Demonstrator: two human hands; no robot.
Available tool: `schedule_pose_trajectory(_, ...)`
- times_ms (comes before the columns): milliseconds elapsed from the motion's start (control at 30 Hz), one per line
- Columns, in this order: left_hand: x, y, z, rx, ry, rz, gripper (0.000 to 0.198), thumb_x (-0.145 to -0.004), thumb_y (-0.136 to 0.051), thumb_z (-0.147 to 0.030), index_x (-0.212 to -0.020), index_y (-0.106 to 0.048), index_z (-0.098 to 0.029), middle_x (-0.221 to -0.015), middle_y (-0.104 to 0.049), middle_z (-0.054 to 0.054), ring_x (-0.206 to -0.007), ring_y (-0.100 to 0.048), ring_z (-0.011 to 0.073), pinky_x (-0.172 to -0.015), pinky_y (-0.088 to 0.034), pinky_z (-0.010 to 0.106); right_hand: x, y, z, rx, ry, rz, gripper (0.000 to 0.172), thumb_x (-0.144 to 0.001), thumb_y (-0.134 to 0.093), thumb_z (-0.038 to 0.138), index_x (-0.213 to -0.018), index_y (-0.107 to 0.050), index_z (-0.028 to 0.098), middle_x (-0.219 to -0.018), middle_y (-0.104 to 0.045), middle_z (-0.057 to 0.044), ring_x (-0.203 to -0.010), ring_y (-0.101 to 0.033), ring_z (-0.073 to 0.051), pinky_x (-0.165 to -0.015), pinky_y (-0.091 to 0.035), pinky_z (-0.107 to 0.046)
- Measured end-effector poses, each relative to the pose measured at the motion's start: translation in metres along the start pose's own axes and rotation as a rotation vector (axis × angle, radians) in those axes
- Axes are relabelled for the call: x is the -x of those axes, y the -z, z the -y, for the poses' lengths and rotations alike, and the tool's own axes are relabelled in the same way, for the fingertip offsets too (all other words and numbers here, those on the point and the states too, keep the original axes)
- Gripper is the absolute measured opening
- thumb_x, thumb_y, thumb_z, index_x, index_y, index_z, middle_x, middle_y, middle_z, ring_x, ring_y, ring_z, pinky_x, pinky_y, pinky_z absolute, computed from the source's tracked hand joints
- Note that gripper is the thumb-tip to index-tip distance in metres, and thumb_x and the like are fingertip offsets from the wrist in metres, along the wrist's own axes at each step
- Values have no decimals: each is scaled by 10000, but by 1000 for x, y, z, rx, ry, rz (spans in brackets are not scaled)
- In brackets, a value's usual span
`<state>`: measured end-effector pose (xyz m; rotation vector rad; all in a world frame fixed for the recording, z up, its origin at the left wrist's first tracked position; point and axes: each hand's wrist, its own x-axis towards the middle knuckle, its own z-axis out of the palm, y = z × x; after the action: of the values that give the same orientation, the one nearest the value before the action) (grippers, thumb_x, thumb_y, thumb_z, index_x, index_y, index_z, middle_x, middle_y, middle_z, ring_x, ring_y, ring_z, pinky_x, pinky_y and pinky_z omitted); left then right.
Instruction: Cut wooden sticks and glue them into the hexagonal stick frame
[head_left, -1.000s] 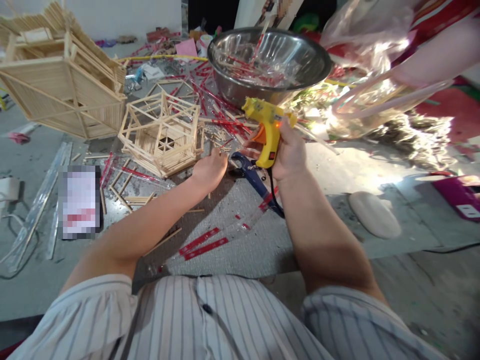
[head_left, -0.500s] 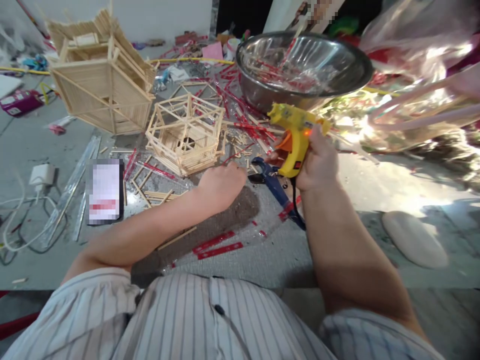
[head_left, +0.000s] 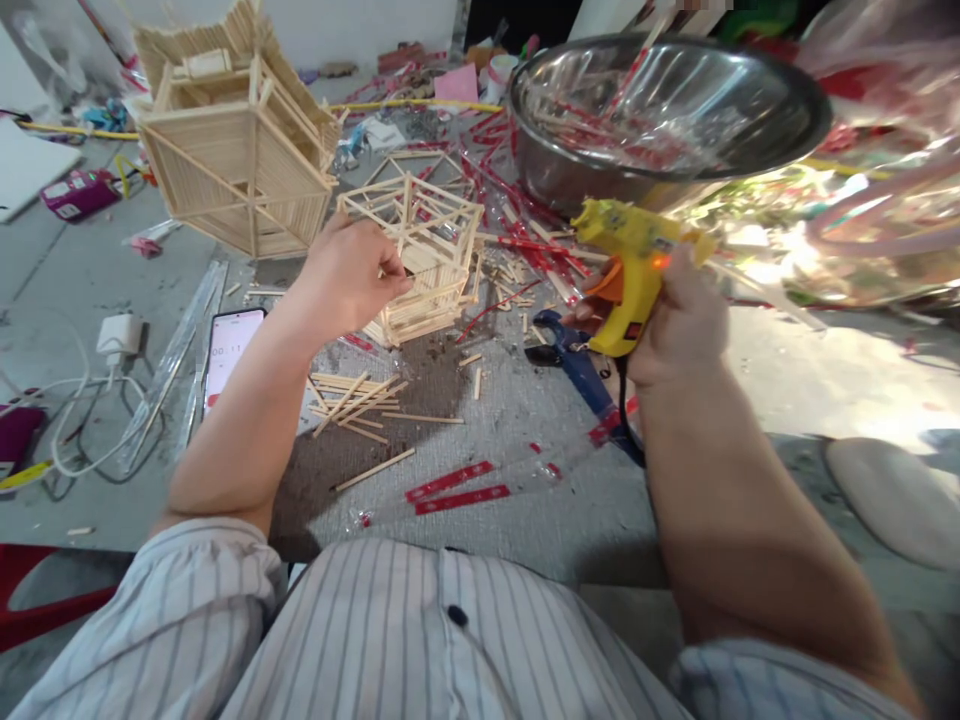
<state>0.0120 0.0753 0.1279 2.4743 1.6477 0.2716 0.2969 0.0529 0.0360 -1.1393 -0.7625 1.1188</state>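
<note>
My right hand (head_left: pixel 686 320) is wrapped round a yellow hot glue gun (head_left: pixel 630 265), its nozzle pointing left and an orange light showing on its body. Beneath it lies a blue-handled cutter (head_left: pixel 574 370). My left hand (head_left: pixel 349 275) is at the left side of a small open frame (head_left: pixel 442 265) of thin wooden sticks. Its fingers are curled together, and what they hold, if anything, is hidden. To the left stands a larger hexagonal stick model (head_left: pixel 232 170). Loose wooden sticks (head_left: pixel 352 400) lie in a pile below my left wrist.
A steel bowl (head_left: pixel 555 180) with clear and red wrappers stands at the back right. A phone (head_left: pixel 229 345) lies partly behind my left forearm, near a white charger (head_left: pixel 120 335). Red-printed wrappers (head_left: pixel 457 490) lie in front. A pale stone-like oval (head_left: pixel 892 495) is at right.
My left hand has moved left and up from beside the cutter to the small stick frame. The view has shifted slightly; my right hand still holds the glue gun.
</note>
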Motion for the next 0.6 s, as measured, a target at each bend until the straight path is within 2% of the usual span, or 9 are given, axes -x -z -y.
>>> schedule_pose_trajectory(167, -5, -4, 1, -31, 19, 25, 164, -802, -595, -306, -848, -727, -221, -960, -687, 42, -1074, -526, 239, -989, -378, 402, 0, -1, 1, -5, -13, 25, 445, -781, -466, 616, -732, -680, 229, -645, -656, -40, -502, -592, -191, -646, -576, -498)
schedule_pose_trajectory(367, -6, -2, 1, -52, 16, 79, 174, -783, -607, -325, -858, -741, -242, -988, -698, 45, -1036, -548, 242, -969, -394, 410, -7, -5, 4, -2, -130, -89, 602, -887, -150, 518, -681, -630, 218, -606, -648, -67, -431, -572, -169, -619, -535, -515)
schedule_pose_trajectory(600, -6, -2, 2, -53, 17, 99, 152, -766, -627, -324, -829, -733, -236, -1018, -692, 40, -1071, -543, 248, -982, -379, 428, -2, 0, 2, 14, -57, 19, 471, -840, -360, 556, -776, -675, 212, -682, -664, -59, -467, -605, -190, -591, -550, -498)
